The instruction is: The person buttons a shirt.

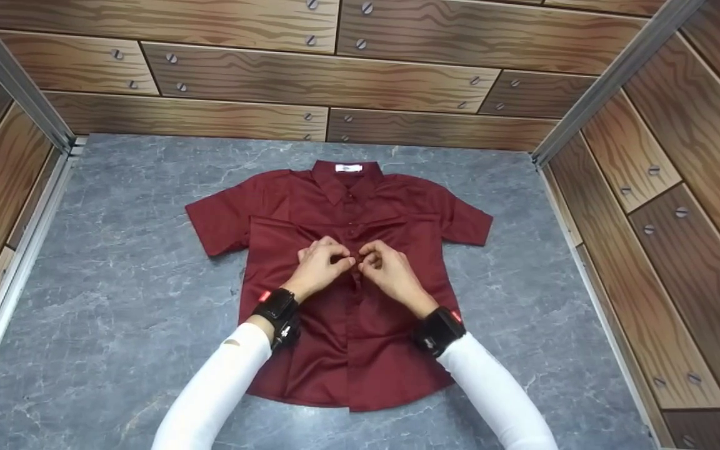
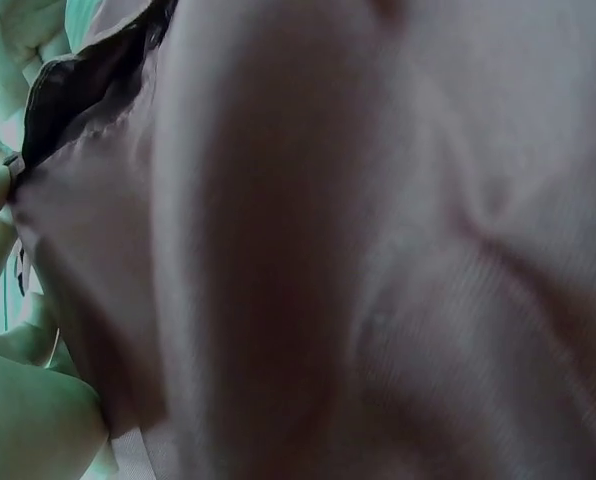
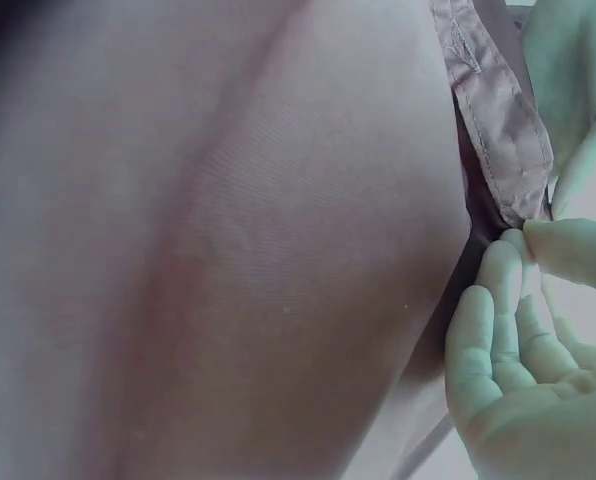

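A dark red short-sleeved shirt [image 1: 391, 369] lies face up with its collar at the far side. Over its middle, my left hand [image 1: 322, 265] and right hand [image 1: 391, 269] meet at the front placket [image 1: 349, 356], both pinching the raised cloth between thumb and fingers. In the right wrist view, the right hand [image 3: 538, 410] grips the edge of the placket [image 3: 503, 140], where a stitched buttonhole [image 3: 465, 47] shows higher up. At the left edge of the left wrist view, the left hand [image 2: 38, 410] pinches drawn-up fabric [image 2: 98, 220]. Any button between the fingertips is hidden.
The shirt lies on a grey marbled surface [image 1: 129, 262]. Wood-patterned panels [image 1: 241, 69] enclose the back and both sides, with metal rails [image 1: 16, 81] at the corners. Black camera straps [image 1: 279, 309] sit on both wrists, above white sleeves [image 1: 216, 387].
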A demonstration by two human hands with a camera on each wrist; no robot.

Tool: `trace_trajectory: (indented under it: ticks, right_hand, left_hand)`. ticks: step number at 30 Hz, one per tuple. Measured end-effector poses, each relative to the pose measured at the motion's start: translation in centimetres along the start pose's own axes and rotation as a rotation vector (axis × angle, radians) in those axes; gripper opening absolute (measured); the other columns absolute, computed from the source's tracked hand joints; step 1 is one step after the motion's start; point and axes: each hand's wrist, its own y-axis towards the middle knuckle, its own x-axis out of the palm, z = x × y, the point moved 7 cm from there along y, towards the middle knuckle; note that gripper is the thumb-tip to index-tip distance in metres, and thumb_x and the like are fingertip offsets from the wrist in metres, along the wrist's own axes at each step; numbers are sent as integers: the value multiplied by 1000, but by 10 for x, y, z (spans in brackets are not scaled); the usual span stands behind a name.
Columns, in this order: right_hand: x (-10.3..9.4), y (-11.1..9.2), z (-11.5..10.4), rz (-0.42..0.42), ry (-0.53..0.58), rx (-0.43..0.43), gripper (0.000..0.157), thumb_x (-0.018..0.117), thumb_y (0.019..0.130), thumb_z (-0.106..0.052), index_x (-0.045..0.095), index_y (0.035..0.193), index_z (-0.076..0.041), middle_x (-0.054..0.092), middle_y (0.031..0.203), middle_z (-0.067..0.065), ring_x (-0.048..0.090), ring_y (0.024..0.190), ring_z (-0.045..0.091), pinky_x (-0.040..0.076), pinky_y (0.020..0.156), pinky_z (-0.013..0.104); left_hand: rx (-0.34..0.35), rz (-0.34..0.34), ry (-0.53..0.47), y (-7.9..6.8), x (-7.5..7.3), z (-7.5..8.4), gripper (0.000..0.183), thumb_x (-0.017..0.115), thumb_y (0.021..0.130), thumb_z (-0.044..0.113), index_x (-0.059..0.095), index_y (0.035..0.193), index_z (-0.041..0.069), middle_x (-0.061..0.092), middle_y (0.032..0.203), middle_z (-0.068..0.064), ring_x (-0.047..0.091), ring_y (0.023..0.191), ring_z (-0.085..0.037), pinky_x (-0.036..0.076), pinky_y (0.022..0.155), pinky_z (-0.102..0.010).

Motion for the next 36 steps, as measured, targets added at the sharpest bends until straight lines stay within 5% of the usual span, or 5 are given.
trace_trajectory:
  ticks: [12,24,36]
  right_hand:
    - [1,2,6,-26,-3,70,8,71,97,-16,76,100,-12,74,85,-4,66,72,9,50,65,27]
    - [1,3,6,-18,-20,89,6,70,97,-16,75,97,-13,72,80,-5,68,73,9,51,67,28]
    - [6,-4,-14,25,-128,-136,17,75,89,-10,66,104,-10,70,87,-1,67,77,11,56,70,30]
  left_hand:
    - [-29,15,-63,1,0,-3,16,76,94,22,80,101,8,64,107,-4,61,110,-28,32,98,-54]
    - [-9,-44,-120,1,1,-2,19,70,97,24,78,104,8,63,111,-6,56,115,-30,30,100,-58]
    - [-121,39,-79,3,-3,0,33,60,101,28,75,76,11,67,100,-2,62,105,-25,36,97,-54]
